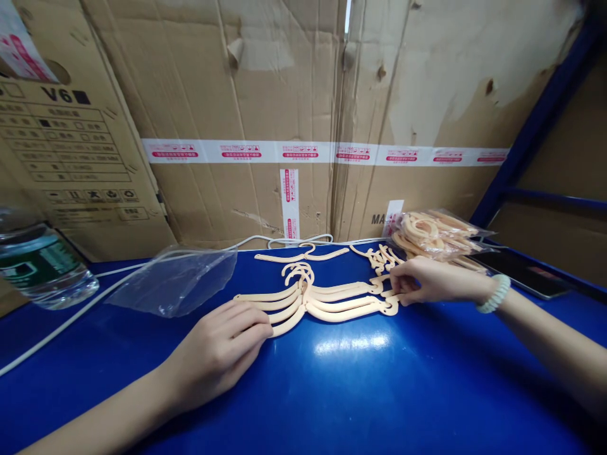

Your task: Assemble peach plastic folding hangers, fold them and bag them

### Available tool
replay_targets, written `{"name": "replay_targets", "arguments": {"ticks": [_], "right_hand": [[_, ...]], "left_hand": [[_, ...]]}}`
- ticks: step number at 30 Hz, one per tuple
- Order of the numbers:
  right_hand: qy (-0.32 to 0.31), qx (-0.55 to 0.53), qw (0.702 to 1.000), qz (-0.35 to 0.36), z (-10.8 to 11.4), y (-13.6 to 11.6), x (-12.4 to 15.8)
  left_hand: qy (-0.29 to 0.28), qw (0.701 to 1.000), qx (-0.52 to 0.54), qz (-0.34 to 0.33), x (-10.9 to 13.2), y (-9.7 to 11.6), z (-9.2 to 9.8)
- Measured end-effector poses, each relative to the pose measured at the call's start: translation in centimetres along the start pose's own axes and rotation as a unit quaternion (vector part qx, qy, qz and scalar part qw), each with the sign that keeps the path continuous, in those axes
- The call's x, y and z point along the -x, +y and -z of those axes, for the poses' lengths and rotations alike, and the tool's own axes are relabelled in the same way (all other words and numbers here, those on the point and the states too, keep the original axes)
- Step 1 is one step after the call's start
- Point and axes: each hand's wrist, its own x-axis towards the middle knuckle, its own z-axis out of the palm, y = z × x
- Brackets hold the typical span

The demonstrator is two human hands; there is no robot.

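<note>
Several beige plastic clothes hangers [341, 309] lie side by side on the blue table, their hooks bunched in the middle. My left hand [222, 347] is closed around their left ends, the fingertips partly hidden behind the arms. At the opposite ends, my right hand [422, 281] pinches a small beige connector hook [391, 306] against the tip of the nearest hangers. Other small connectors hang from the tips farther back. A single hanger [327, 255] rests behind the row. Loose beige connector hooks [382, 258] are heaped just beyond my right hand.
Bagged beige hangers [427, 234] are stacked at the back right, beside a dark phone-like slab [526, 273]. A clear plastic bag [175, 281] and a white cable [61, 332] lie to the left, near a water bottle [42, 265]. Cardboard boxes [246, 202] wall the back.
</note>
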Motion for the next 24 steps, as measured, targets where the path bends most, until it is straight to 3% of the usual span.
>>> {"name": "replay_targets", "arguments": {"ticks": [7,16,24], "right_hand": [[-0.046,0.005,0.998,-0.032,0.51,0.08,0.40],[-0.007,0.037,0.999,-0.034,0.82,-0.04,0.48],[-0.024,0.026,0.999,-0.016,0.60,-0.22,0.50]], "left_hand": [[0.003,1.000,0.003,-0.001,0.07,-0.16,-0.15],[0.004,1.000,0.001,-0.002,-0.08,-0.01,0.12],[0.001,1.000,0.008,-0.001,-0.07,-0.06,-0.07]]}}
